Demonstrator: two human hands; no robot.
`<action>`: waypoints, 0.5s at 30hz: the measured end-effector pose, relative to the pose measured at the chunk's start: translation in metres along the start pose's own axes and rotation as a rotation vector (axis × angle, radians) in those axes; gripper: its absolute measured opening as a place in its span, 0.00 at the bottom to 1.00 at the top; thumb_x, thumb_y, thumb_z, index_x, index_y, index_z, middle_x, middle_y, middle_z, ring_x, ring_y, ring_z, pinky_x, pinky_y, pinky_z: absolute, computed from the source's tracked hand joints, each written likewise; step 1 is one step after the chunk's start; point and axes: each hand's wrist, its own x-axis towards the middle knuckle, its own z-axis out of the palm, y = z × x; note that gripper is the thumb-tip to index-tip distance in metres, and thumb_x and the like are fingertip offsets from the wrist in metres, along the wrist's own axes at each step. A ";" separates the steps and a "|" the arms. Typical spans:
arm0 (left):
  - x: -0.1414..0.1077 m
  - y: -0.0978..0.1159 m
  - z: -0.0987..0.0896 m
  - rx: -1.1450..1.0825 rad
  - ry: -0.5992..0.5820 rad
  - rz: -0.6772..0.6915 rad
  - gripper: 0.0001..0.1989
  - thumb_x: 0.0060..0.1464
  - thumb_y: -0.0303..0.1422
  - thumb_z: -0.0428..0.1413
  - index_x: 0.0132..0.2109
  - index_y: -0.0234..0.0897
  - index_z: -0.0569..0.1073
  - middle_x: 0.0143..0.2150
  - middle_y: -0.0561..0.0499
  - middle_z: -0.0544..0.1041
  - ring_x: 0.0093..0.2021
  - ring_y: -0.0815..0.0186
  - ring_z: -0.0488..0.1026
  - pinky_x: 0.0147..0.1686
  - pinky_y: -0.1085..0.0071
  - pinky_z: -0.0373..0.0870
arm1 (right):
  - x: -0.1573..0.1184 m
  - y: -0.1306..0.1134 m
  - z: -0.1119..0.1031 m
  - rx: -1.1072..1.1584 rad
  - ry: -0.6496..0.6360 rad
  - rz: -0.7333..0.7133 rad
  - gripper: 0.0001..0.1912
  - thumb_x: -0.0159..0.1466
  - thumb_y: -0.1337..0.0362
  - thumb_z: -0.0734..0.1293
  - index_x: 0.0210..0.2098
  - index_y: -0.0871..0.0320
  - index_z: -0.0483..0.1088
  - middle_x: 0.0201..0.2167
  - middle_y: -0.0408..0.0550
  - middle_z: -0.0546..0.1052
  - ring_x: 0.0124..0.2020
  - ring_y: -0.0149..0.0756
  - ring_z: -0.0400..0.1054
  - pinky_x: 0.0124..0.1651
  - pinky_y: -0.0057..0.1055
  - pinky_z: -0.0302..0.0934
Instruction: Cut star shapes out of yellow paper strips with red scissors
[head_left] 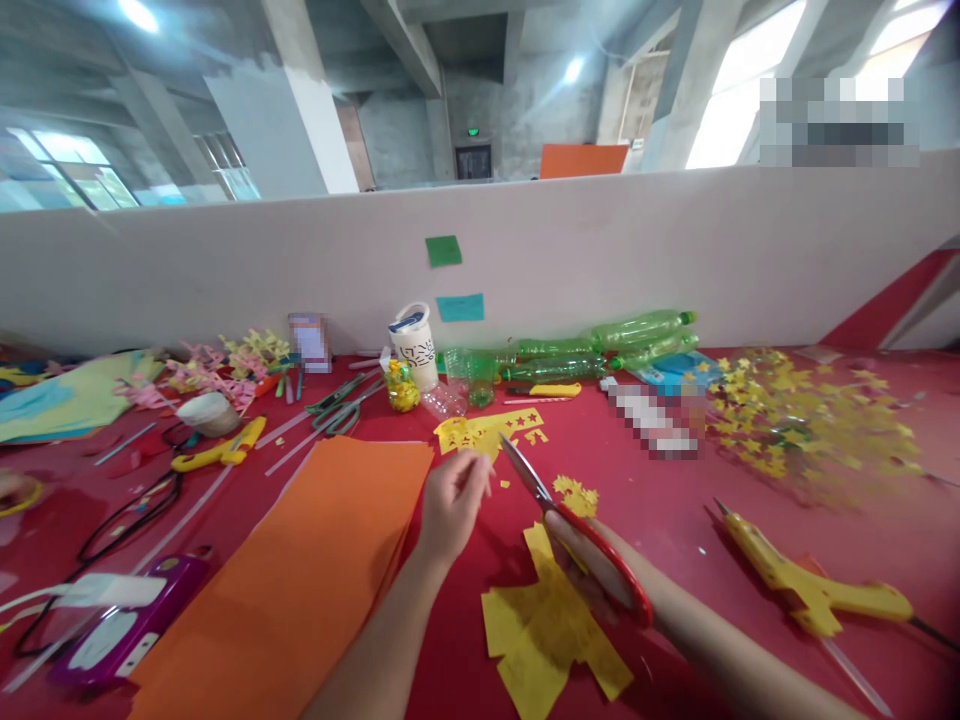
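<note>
In my right hand (581, 570) is a pair of red-handled scissors (611, 560), the blades pointing up and to the left. Closed, with the fingers curled together, my left hand (452, 503) is left of the blade tips; what it pinches, if anything, cannot be made out. Just beyond it lies a yellow sheet (487, 432) with star-shaped holes. A small heap of yellow stars (576, 495) sits beside the scissors. Several yellow paper pieces (544, 625) overlap on the table under my right forearm's left side.
Orange sheets (300, 560) lie at left, near a purple power strip (127, 620) and a yellow glue gun (225, 447). Another glue gun (810, 585) rests at right. Green plastic bottles (562, 366), a white cup (415, 350) and a bunch of yellow stars (802, 420) stand toward the partition (262, 270).
</note>
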 end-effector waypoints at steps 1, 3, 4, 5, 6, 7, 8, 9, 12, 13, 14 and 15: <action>-0.003 -0.001 0.004 -0.040 -0.126 -0.093 0.16 0.52 0.44 0.55 0.26 0.37 0.73 0.20 0.51 0.70 0.19 0.70 0.63 0.21 0.74 0.58 | -0.001 -0.001 0.000 0.020 -0.013 -0.022 0.28 0.61 0.37 0.55 0.22 0.56 0.57 0.08 0.32 0.55 0.06 0.21 0.47 0.09 0.19 0.42; -0.006 -0.006 0.014 -0.101 -0.313 -0.271 0.21 0.53 0.48 0.52 0.24 0.36 0.73 0.18 0.50 0.70 0.16 0.71 0.62 0.18 0.74 0.55 | -0.001 -0.001 0.000 0.048 -0.038 -0.066 0.28 0.62 0.38 0.54 0.22 0.56 0.58 0.07 0.32 0.55 0.06 0.22 0.47 0.09 0.19 0.43; -0.007 -0.009 0.018 -0.139 -0.328 -0.331 0.23 0.54 0.50 0.50 0.25 0.36 0.73 0.17 0.50 0.69 0.14 0.71 0.61 0.17 0.74 0.53 | -0.001 -0.001 -0.001 0.054 -0.046 -0.078 0.28 0.62 0.38 0.54 0.22 0.56 0.58 0.08 0.32 0.55 0.06 0.22 0.47 0.09 0.19 0.44; -0.007 -0.012 0.022 -0.193 -0.313 -0.361 0.23 0.54 0.51 0.49 0.28 0.36 0.73 0.17 0.51 0.69 0.14 0.71 0.61 0.16 0.75 0.53 | -0.001 0.000 -0.001 0.050 -0.052 -0.083 0.28 0.62 0.38 0.54 0.23 0.56 0.58 0.08 0.31 0.56 0.06 0.22 0.46 0.09 0.19 0.44; -0.007 -0.015 0.024 -0.264 -0.268 -0.366 0.22 0.55 0.51 0.48 0.30 0.36 0.72 0.19 0.52 0.70 0.15 0.71 0.62 0.16 0.75 0.53 | -0.001 0.001 -0.001 0.037 -0.057 -0.083 0.28 0.62 0.38 0.54 0.23 0.56 0.58 0.08 0.32 0.56 0.06 0.22 0.46 0.09 0.19 0.44; -0.006 -0.017 0.025 -0.342 -0.205 -0.353 0.21 0.55 0.50 0.48 0.32 0.36 0.71 0.20 0.53 0.70 0.16 0.72 0.62 0.16 0.75 0.53 | -0.001 0.001 -0.001 0.020 -0.061 -0.079 0.28 0.62 0.38 0.54 0.23 0.56 0.58 0.08 0.32 0.56 0.06 0.22 0.47 0.09 0.19 0.44; -0.005 -0.019 0.025 -0.413 -0.136 -0.328 0.20 0.55 0.49 0.49 0.32 0.36 0.70 0.21 0.53 0.69 0.17 0.72 0.62 0.17 0.76 0.54 | 0.000 0.002 -0.001 -0.003 -0.062 -0.075 0.28 0.62 0.38 0.54 0.23 0.56 0.58 0.08 0.32 0.56 0.06 0.22 0.47 0.09 0.19 0.44; -0.004 -0.020 0.024 -0.473 -0.068 -0.302 0.19 0.55 0.48 0.51 0.32 0.35 0.70 0.22 0.54 0.69 0.18 0.73 0.62 0.17 0.76 0.54 | 0.000 0.003 -0.001 -0.025 -0.063 -0.073 0.27 0.62 0.38 0.54 0.23 0.56 0.58 0.08 0.32 0.57 0.06 0.22 0.48 0.09 0.18 0.44; 0.001 -0.020 0.017 -0.573 0.085 -0.279 0.17 0.53 0.44 0.54 0.28 0.33 0.69 0.21 0.55 0.67 0.19 0.75 0.60 0.19 0.77 0.54 | 0.001 0.007 0.000 -0.070 -0.064 -0.057 0.27 0.61 0.39 0.57 0.23 0.56 0.58 0.09 0.32 0.56 0.07 0.21 0.47 0.09 0.18 0.45; 0.002 -0.020 0.014 -0.585 0.113 -0.288 0.16 0.52 0.43 0.56 0.27 0.33 0.69 0.20 0.55 0.66 0.19 0.76 0.60 0.19 0.77 0.53 | 0.001 0.009 0.001 -0.075 -0.059 -0.052 0.26 0.61 0.39 0.58 0.23 0.56 0.58 0.10 0.32 0.55 0.07 0.21 0.46 0.08 0.18 0.45; 0.003 -0.020 0.012 -0.588 0.133 -0.294 0.15 0.51 0.41 0.57 0.27 0.32 0.69 0.20 0.56 0.66 0.19 0.76 0.59 0.19 0.77 0.53 | 0.002 0.010 0.001 -0.081 -0.054 -0.051 0.26 0.61 0.39 0.58 0.23 0.56 0.58 0.10 0.31 0.55 0.07 0.21 0.45 0.08 0.18 0.45; 0.005 -0.021 0.010 -0.581 0.150 -0.301 0.14 0.50 0.40 0.57 0.27 0.32 0.70 0.20 0.56 0.66 0.19 0.76 0.59 0.19 0.77 0.53 | 0.002 0.012 0.001 -0.087 -0.052 -0.050 0.26 0.60 0.39 0.58 0.24 0.56 0.59 0.10 0.31 0.55 0.07 0.21 0.45 0.07 0.19 0.45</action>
